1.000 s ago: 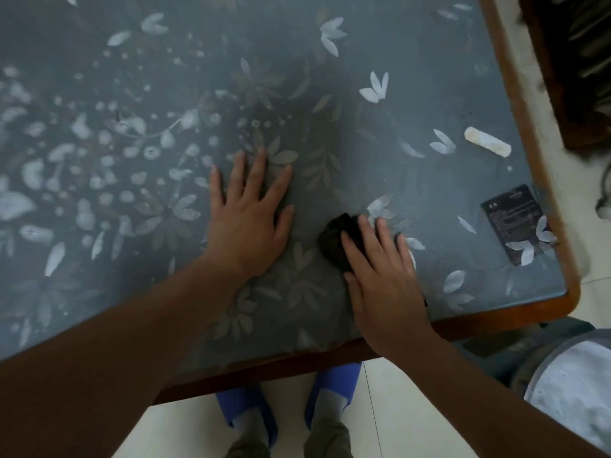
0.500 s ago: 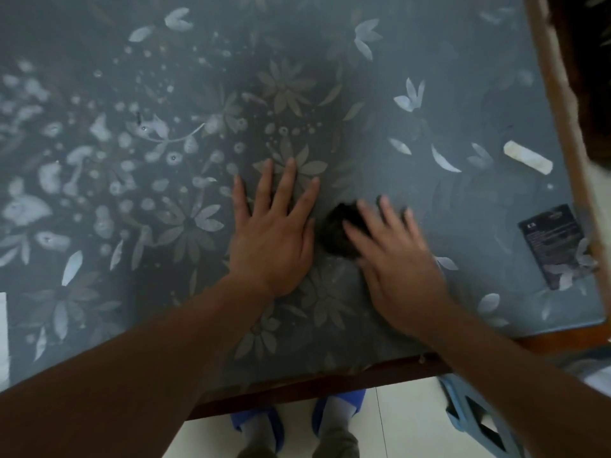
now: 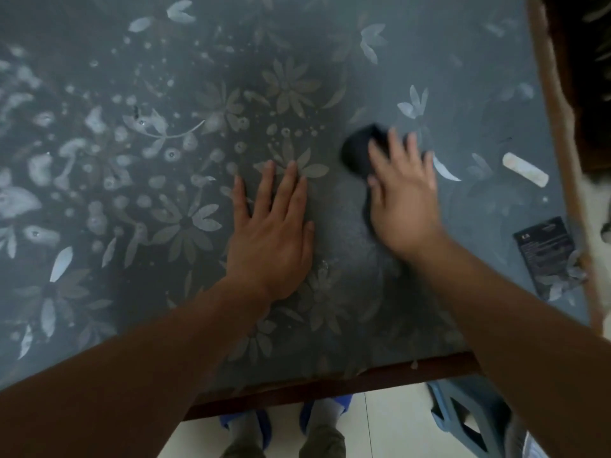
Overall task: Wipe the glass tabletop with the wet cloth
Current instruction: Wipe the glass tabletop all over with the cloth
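The glass tabletop (image 3: 463, 61) is blue-grey with a pale flower and leaf pattern and a brown wooden rim. A small dark cloth (image 3: 357, 152) lies on the glass right of centre. My right hand (image 3: 401, 196) presses flat on the cloth, with the cloth showing past my fingertips and thumb side; the hand is blurred. My left hand (image 3: 271, 233) rests flat on the glass just left of it, fingers spread, holding nothing.
A dark printed card (image 3: 545, 249) lies near the table's right edge. A pale oblong piece (image 3: 525, 169) lies farther up that edge. Below the near rim are pale floor tiles, blue slippers (image 3: 244, 421), and a blue plastic stool (image 3: 469, 421).
My right hand has slid the cloth away from me and to the right across the glass. My left hand has stayed planted in the same spot on the flower pattern.
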